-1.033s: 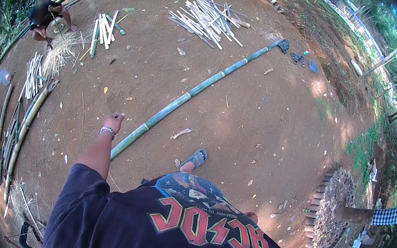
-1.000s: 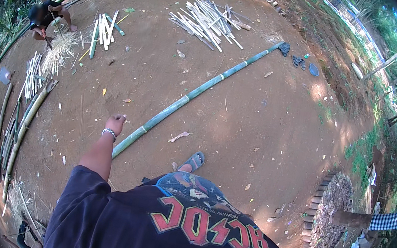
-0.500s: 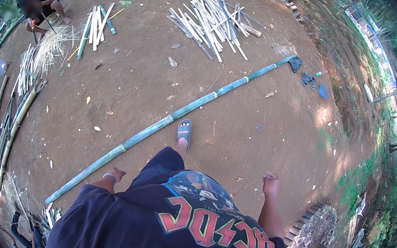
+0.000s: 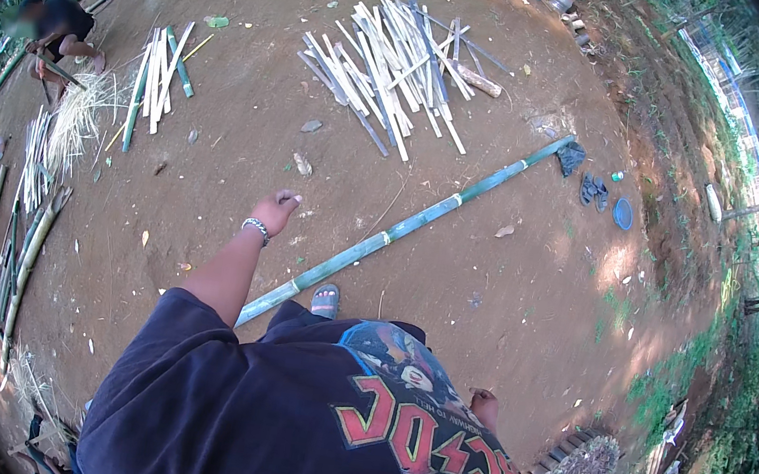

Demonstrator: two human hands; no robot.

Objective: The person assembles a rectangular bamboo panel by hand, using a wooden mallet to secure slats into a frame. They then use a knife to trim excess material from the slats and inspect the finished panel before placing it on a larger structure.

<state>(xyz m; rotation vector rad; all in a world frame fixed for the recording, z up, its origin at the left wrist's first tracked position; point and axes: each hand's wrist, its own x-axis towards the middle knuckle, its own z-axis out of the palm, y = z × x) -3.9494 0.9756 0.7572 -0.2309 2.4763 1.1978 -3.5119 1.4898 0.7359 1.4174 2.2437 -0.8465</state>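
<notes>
My left hand (image 4: 275, 214), with a chain bracelet at the wrist, is stretched forward over the dirt with its fingers loosely curled in and nothing in them. Below and to its right, a long green bamboo pole (image 4: 422, 217) with pale joints lies diagonally across the ground, its near end hidden behind my left arm and shirt. My right hand (image 4: 484, 407) hangs low by my right side, partly covered by my shirt; its fingers look curled, with nothing seen in them. Neither hand touches the pole. My sandalled foot (image 4: 325, 301) stands beside it.
Split bamboo strips lie in a large pile (image 4: 393, 61) ahead and a smaller bundle (image 4: 157, 78) at left. A person (image 4: 64, 28) crouches at far left, holding a tool by pale shavings (image 4: 84, 117). Sandals (image 4: 594, 192) and a blue basin (image 4: 623, 214) lie beyond the pole's far end.
My left hand has swung forward and up from beside the pole. My right hand has dropped back toward my body. The view has shifted, and the crouching person has changed posture.
</notes>
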